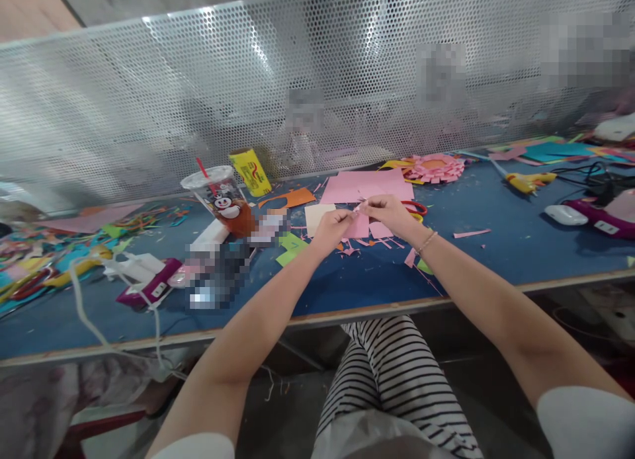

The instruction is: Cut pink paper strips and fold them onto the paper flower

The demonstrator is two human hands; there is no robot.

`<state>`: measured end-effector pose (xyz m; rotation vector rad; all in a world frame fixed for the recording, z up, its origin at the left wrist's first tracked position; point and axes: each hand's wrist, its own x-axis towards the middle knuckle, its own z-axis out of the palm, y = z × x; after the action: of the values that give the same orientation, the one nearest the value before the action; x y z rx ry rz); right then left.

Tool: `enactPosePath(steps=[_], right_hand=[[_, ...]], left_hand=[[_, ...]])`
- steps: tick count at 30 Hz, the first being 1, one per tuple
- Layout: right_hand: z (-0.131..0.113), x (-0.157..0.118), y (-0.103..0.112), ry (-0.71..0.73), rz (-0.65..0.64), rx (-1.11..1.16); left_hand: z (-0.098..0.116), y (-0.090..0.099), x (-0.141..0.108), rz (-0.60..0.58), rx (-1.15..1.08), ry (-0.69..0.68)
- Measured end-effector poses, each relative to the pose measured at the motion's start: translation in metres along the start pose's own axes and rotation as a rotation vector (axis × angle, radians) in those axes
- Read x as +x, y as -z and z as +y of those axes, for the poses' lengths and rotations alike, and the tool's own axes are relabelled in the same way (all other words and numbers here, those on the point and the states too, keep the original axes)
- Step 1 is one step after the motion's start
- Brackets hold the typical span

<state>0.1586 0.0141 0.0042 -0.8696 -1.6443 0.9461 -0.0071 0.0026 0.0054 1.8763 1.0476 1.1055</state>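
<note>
My left hand [335, 225] and my right hand [387, 212] meet over the blue table, fingertips pinched close together. Between them is a small piece of pink paper [357, 208], its exact shape too small to make out. Beneath and behind lie pink paper sheets [370, 184] and a cream paper square [317, 215]. Scissors with red and yellow handles [418, 211] rest just beyond my right hand, partly hidden by it. Pink paper scraps [351, 250] are scattered below my hands, and green paper pieces [292, 247] lie to the left.
A plastic drink cup [225, 204] with a red straw stands left, near a yellow packet [251, 172]. Purple power strips [149, 286] with cords sit at both sides. A yellow glue gun [528, 180] and a pink fringed paper ring [436, 168] lie right. A perforated metal screen [347, 69] borders the back.
</note>
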Motion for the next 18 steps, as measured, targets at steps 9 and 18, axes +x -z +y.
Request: enactPosePath(steps=[9,18], right_hand=[[0.0,-0.003,-0.007,0.093,0.023,-0.099],[-0.001,0.003,0.001,-0.017,0.104,0.063]], left_hand=[[0.004,0.001,-0.003,0.038,0.165,-0.097],[0.001,0.012,0.003,-0.204,-0.148,0.161]])
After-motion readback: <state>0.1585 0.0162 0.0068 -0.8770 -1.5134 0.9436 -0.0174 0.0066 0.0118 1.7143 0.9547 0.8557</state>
